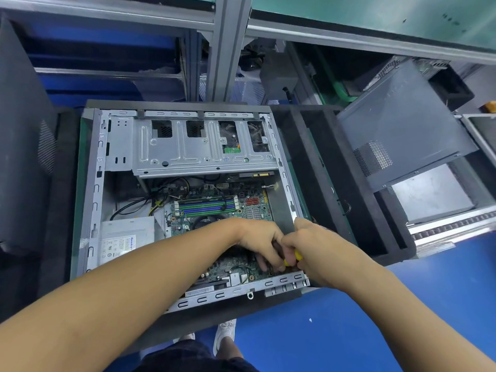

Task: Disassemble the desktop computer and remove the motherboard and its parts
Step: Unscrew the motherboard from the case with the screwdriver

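A grey aluminium frame post stands upright. Right of it leans a grey perforated sheet-metal panel. Nearer than the post spreads a smooth blue floor.

Open computer case, centre frame: drive cage upper, power supply lower left, motherboard centre. Right hand grips yellow-handled tool at lower right corner; left hand alongside, fingers curled down.

Forearms extended, left hand touches right hand, which grips a yellow handle.
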Demonstrator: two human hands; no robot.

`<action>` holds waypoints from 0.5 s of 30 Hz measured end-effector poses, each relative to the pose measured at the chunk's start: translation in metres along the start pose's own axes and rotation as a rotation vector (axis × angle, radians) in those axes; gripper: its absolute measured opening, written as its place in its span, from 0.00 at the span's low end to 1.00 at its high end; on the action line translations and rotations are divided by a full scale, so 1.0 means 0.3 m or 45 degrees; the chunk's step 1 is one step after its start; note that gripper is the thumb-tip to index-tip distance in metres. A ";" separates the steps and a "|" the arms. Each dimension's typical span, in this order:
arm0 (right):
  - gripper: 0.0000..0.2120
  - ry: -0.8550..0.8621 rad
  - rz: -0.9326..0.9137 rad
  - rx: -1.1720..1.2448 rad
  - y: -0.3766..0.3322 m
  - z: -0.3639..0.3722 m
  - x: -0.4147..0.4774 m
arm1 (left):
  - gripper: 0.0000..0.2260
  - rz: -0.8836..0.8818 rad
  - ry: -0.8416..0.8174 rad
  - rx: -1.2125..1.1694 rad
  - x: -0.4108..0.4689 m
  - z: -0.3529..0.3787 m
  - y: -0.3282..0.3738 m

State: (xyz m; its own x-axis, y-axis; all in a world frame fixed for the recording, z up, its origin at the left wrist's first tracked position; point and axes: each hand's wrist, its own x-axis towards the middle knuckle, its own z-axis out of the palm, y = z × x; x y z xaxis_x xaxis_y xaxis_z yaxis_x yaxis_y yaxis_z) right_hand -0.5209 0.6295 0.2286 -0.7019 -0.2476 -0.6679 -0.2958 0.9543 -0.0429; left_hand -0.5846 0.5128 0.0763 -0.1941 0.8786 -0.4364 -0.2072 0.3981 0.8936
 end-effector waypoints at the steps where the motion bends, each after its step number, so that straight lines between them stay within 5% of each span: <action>1: 0.15 -0.016 0.003 0.013 0.002 -0.003 0.001 | 0.16 0.002 -0.002 -0.026 -0.003 -0.002 0.001; 7: 0.11 0.004 0.061 0.246 0.017 -0.023 -0.011 | 0.11 -0.005 0.033 -0.019 -0.001 0.006 0.006; 10: 0.16 0.052 0.235 0.064 0.007 -0.007 -0.004 | 0.10 -0.001 0.071 0.009 0.000 0.004 0.010; 15: 0.09 0.083 0.138 0.079 -0.024 -0.013 -0.004 | 0.10 -0.018 0.078 0.077 0.006 0.013 0.023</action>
State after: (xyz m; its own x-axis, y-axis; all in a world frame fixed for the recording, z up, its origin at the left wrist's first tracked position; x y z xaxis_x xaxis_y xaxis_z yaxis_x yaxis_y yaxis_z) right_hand -0.5205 0.6224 0.2325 -0.7687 -0.1507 -0.6216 -0.1765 0.9841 -0.0203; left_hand -0.5826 0.5180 0.0822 -0.2501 0.8558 -0.4529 -0.1526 0.4271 0.8913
